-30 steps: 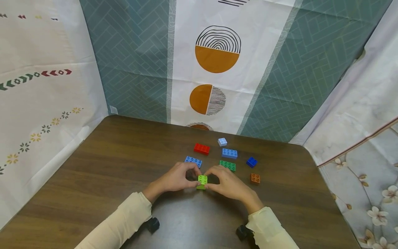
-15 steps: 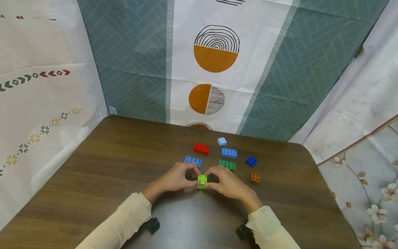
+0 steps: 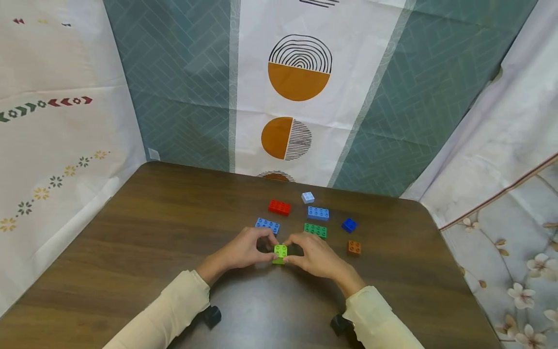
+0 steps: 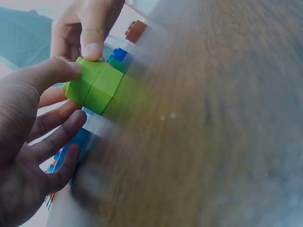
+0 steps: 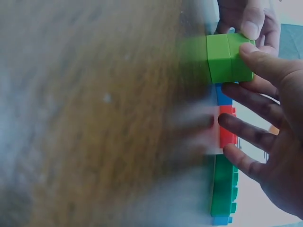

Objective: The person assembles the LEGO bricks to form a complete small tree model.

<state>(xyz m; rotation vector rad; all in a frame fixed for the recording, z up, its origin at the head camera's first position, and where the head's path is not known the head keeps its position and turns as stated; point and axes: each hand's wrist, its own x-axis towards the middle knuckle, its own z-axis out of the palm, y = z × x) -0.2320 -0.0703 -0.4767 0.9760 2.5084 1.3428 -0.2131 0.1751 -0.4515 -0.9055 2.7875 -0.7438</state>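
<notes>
Lime stack centred btwn both hands, upright on table

Stack = 2 lime-green sq. bricks, one atop other, studs up. Lay directly btwn L hand and R hand, touching both; neither hand clearly nearer. Stack axis stood vert.; approx. as tall as wide, so no obvious long axis. Base appeared to rest on table.

L hand: narrow pinch on stack, thumb on near face, other fingers loosely bent (L wrist view). R hand: same, mirrored. Both thumbs sat on upper brick; far-side contact partly hidden.

Materials: bricks looked like smooth, glossy plastic, crisp edges, thin straight seam btwn the two. Table dk brown, wood-grained, w/ dull sheen. Beyond hands: rect. green brick, blue brick, red brick. Sq. orange brick to R of R hand, well apart.
</notes>
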